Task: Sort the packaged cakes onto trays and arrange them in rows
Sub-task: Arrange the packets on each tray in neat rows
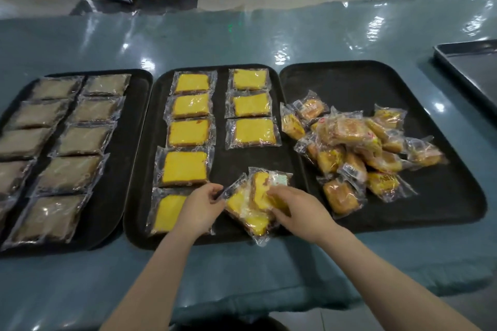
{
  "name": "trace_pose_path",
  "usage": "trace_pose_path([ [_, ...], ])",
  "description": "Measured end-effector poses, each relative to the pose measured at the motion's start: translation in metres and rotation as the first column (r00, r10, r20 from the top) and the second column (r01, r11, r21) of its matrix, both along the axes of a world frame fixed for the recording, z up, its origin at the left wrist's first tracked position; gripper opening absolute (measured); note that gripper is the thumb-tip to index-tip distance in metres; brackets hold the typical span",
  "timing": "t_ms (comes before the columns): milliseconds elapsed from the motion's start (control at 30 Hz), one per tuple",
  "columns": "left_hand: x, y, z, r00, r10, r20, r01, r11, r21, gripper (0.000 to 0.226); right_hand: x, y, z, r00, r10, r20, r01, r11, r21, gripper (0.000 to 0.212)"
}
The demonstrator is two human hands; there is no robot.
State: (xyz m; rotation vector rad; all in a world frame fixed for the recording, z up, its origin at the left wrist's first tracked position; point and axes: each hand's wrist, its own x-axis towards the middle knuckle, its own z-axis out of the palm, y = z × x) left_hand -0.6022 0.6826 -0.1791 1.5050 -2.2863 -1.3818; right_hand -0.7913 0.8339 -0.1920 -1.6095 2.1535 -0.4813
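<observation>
Left hand (200,207) pinching a wrapper corner, right hand (297,212) gripping two clear-wrapped yellow cake slices (255,204) at 6 o'clock on the middle black plastic tray (290,153). Done: eight yellow slices rowed there. Left: heaped small golden packets (357,153), 3 o'clock.

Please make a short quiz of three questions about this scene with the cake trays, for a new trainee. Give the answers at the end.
1. True or false: the yellow cakes on the middle tray lie in two columns.
2. Which tray holds the unsorted pile of cakes? A: the left tray, B: the middle tray, C: the right tray.
3. Fill in: the left column of yellow cakes holds five packs, the right column holds ____.

Key
1. True.
2. C: the right tray. The left tray holds brown cakes in rows.
3. Three. Both the left hand and the right hand hold the loose yellow packs over the gap below them.
</observation>
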Motion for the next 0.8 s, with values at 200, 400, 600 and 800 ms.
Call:
trace_pose_path([
  [200, -0.015, 0.005, -0.001, 0.997, -0.006, 0.076, 0.005, 1.000, 0.016, 0.041, -0.006, 0.011, -0.005, 0.998, 0.039, 0.052, -0.042, 0.997, 0.064, 0.056],
  [400, -0.005, 0.002, 0.000, 0.996, 0.084, -0.018, -0.082, 0.994, 0.071, 0.030, -0.010, 0.006, -0.007, 0.997, 0.068, 0.036, -0.071, 0.994, 0.079, 0.067],
  [600, 0.007, -0.017, 0.009, 0.927, 0.335, -0.167, -0.288, 0.924, 0.251, 0.021, -0.001, -0.020, -0.018, 0.999, 0.021, -0.027, -0.020, 0.999, 0.038, 0.048],
  [800, 0.029, -0.044, 0.025, 0.867, 0.440, -0.233, -0.396, 0.893, 0.214, 0.018, 0.012, -0.043, -0.011, 0.942, -0.161, 0.295, 0.199, 0.975, -0.102, 0.034],
])
